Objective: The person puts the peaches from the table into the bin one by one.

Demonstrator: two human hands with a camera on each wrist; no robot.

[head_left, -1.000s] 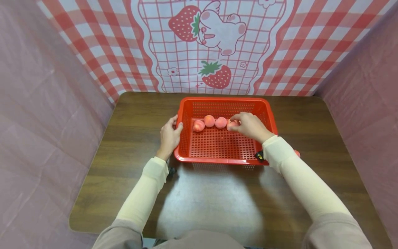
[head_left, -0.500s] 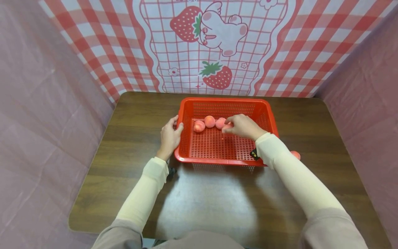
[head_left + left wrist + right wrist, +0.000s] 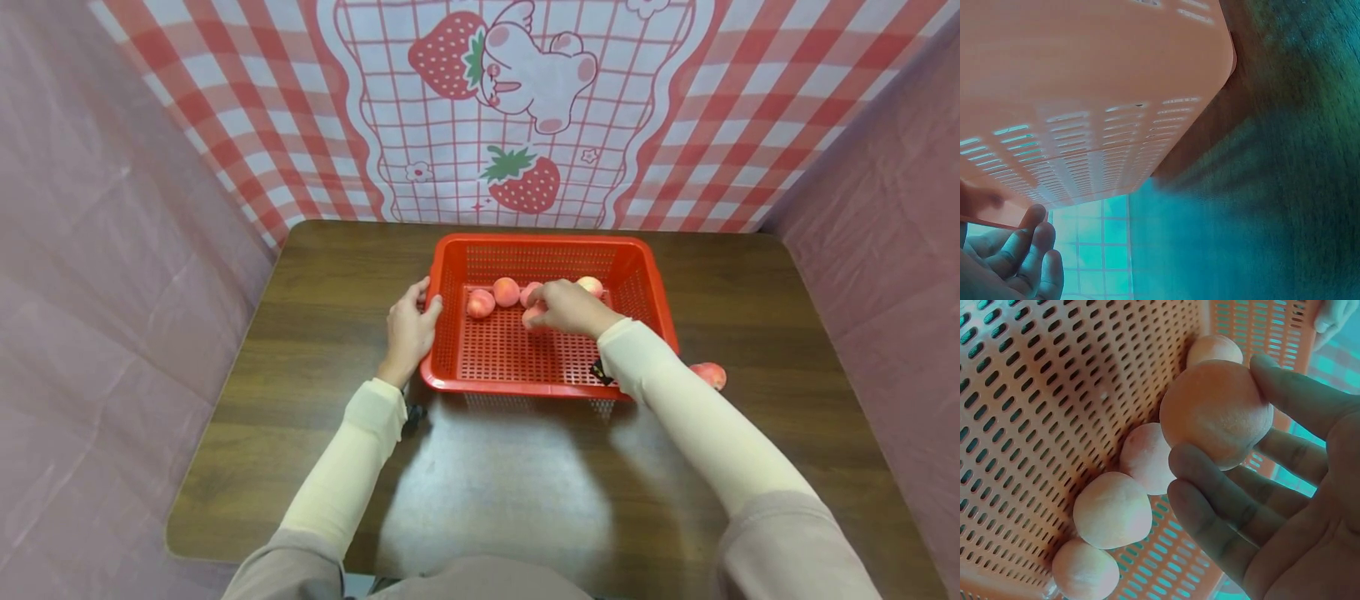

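A red perforated plastic basket stands on the wooden table. My left hand holds its left rim, with fingers along the outside wall; the left wrist view shows the curled fingers at the wall. Over the inside of the basket, my right hand grips a peach between thumb and fingers. Loose peaches lie along the far side: one at the left, a second peach, a third partly behind my right fingers, and a pale one at the right.
Outside the basket, beside my right forearm, a peach rests on the table, partly covered by the sleeve. A checked strawberry-print cloth hangs behind the table. Pink curtains close off both sides.
My right hand has moved left with the peach in its fingers, uncovering the pale peach at the right. The left hand and basket stay in place. More of the outside peach shows.
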